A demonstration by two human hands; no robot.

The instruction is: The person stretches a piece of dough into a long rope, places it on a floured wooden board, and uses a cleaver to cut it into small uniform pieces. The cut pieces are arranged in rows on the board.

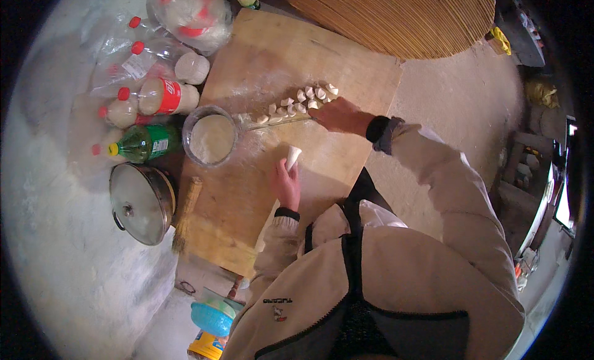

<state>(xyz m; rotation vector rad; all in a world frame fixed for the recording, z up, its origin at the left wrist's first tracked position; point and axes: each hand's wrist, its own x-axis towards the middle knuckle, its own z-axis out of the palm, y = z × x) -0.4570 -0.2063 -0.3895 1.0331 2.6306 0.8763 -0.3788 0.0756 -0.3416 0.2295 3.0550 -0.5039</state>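
My left hand (288, 186) is closed around a short roll of white dough (293, 156), whose end sticks up past the fingers, over the wooden board (241, 183). Farther up the board, my right hand (338, 117) reaches to the right end of a cluster of small dough pieces (300, 95). Its fingertips touch or nearly touch the pieces; whether they hold one is hidden. A thin, long edge, perhaps a knife blade (283, 123), lies along the near side of the cluster. Loose flour dusts the board around the pieces.
A clear bowl of flour (212, 138) stands at the board's left side, above a straw brush (189, 207). Beyond are a lidded pot (141, 204), a green bottle (146, 143) and several filled plastic bottles (160, 96). A round woven stalk mat (399, 16) borders the board's far side.
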